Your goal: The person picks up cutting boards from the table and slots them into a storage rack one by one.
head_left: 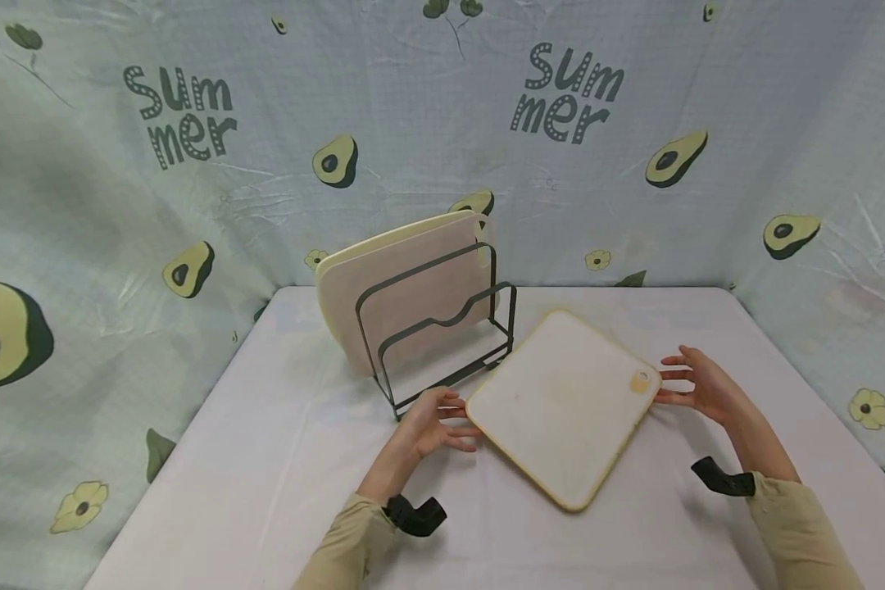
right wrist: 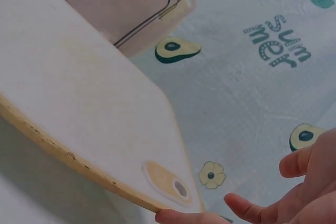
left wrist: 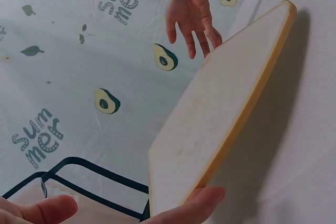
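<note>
A white cutting board [head_left: 568, 401] with a yellow edge is turned cornerwise in the head view, a shadow beneath its edge in the left wrist view. At its left corner is my left hand [head_left: 429, 424], fingers extended; a finger [left wrist: 197, 205] touches the edge while the thumb [left wrist: 50, 209] stays apart. My right hand [head_left: 708, 390] is at the opposite corner, by the hanging hole [right wrist: 180, 188]. One right fingertip [right wrist: 170, 216] meets the edge from below, and the other fingers are spread away from the board.
Behind my left hand stands a black wire rack [head_left: 442, 381], holding a pink cutting board [head_left: 413, 287] and a pale yellow board [head_left: 394, 238] upright. The white table [head_left: 251, 492] is bordered by hanging cloth [head_left: 413, 98] printed with avocados.
</note>
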{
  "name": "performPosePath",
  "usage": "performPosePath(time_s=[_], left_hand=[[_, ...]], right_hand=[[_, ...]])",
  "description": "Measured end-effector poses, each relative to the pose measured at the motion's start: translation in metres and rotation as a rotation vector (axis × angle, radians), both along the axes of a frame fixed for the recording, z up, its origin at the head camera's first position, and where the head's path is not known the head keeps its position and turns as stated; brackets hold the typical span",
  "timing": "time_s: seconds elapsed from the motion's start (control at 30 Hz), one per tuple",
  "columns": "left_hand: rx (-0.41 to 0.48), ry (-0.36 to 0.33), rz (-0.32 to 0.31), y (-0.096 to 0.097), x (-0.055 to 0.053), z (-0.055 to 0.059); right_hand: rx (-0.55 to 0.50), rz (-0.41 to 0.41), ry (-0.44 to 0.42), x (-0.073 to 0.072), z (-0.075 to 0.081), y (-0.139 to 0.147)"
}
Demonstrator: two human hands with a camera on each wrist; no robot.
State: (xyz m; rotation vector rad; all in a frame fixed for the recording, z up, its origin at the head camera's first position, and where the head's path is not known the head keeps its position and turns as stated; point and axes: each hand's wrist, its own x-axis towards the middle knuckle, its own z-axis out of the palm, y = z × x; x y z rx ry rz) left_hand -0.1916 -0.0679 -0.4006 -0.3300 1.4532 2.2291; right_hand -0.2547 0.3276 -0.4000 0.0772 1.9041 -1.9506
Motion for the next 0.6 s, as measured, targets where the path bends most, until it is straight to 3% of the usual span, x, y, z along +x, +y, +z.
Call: performPosePath(time_s=[0.2, 0.6], left_hand=[[-0.027, 0.027, 0.013, 0.0, -0.002, 0.008], [-0.139, 0.144, 0.058, -0.002, -0.003, 0.027]], right_hand=[[0.012, -0.025, 0.021, 0.003, 0.006, -0.002], [-0.102, -0.035, 0.093, 0.008, 0.015, -0.005]])
